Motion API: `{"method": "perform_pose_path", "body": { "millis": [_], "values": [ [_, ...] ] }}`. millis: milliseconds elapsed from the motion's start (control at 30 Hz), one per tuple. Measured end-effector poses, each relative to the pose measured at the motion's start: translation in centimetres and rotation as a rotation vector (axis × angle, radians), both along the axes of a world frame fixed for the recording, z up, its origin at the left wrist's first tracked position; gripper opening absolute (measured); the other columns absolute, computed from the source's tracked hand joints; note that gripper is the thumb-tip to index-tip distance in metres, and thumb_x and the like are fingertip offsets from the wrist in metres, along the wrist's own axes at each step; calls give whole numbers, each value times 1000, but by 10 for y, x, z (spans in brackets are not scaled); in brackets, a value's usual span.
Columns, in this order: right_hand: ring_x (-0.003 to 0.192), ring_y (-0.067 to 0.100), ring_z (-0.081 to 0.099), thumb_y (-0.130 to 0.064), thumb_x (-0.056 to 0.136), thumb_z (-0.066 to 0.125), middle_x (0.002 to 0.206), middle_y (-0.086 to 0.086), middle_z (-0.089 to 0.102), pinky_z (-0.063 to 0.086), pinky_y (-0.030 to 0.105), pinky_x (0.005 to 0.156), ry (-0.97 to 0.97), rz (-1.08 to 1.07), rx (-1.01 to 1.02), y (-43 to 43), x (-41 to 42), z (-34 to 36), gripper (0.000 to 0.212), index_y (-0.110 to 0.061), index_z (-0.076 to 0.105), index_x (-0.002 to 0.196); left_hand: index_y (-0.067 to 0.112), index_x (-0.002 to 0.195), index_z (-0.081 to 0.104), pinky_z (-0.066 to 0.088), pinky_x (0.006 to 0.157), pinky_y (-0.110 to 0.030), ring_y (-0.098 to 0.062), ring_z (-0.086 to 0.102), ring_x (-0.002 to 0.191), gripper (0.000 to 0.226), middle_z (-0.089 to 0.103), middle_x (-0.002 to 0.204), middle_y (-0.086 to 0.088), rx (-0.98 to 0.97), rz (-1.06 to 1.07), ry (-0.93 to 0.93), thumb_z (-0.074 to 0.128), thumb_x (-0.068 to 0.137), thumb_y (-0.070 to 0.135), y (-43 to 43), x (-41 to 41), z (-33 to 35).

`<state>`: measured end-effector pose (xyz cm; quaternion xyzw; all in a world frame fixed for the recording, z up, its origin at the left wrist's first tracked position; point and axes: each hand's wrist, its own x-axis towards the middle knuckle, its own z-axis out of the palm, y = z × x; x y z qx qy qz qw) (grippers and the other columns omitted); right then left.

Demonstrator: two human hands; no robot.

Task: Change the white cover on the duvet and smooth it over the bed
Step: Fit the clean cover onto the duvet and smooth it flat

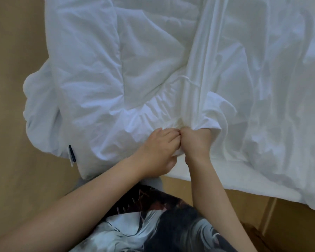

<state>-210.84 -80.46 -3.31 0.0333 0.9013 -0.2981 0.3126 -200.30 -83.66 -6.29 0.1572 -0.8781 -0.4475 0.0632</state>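
The left hand [158, 150] and right hand [196, 142] are pressed knuckle to knuckle at the near edge. Both are clamped on bunched white fabric, apparently the cover [262, 88], which runs away from them as a gathered band beside the crumpled duvet [98, 70]. Risk: a pull on so narrow a pinch may let the fabric slip from the fingers or drag the cover skew, and the duvet corner bearing the label [71, 155], which overhangs the floor [11, 124], may slide off if tugged.
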Motion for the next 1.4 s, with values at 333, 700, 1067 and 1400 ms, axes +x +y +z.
{"method": "perform_pose_path", "body": {
  "millis": [333,700,1067,1400],
  "values": [
    [108,16,57,0,81,60,110,-2,60,45,27,97,45,-77,-224,-9,36,-23,36,-10,54,116,2,126,57,41,98,-48,-34,57,117,79,59,126,-16,-133,27,-288,83,57,32,-36,88,-34],
    [110,22,52,5,83,52,114,8,56,38,8,89,54,71,-92,27,31,-29,36,-1,49,118,9,80,43,26,60,-34,-36,51,76,19,53,82,-16,-9,391,-300,48,95,19,-72,28,-35],
    [101,-1,59,8,83,48,105,-10,64,47,17,90,91,-162,-494,23,31,1,39,-23,60,104,15,91,35,30,64,-31,-23,50,74,11,51,79,5,398,699,-251,42,94,23,-53,-108,-17],
    [112,6,57,-3,88,55,116,-5,63,44,21,98,34,-207,-454,2,34,-11,31,-10,59,118,16,125,57,29,111,-28,-9,16,144,54,15,157,2,279,-389,-311,53,71,19,-83,-19,8]
  ]
}}
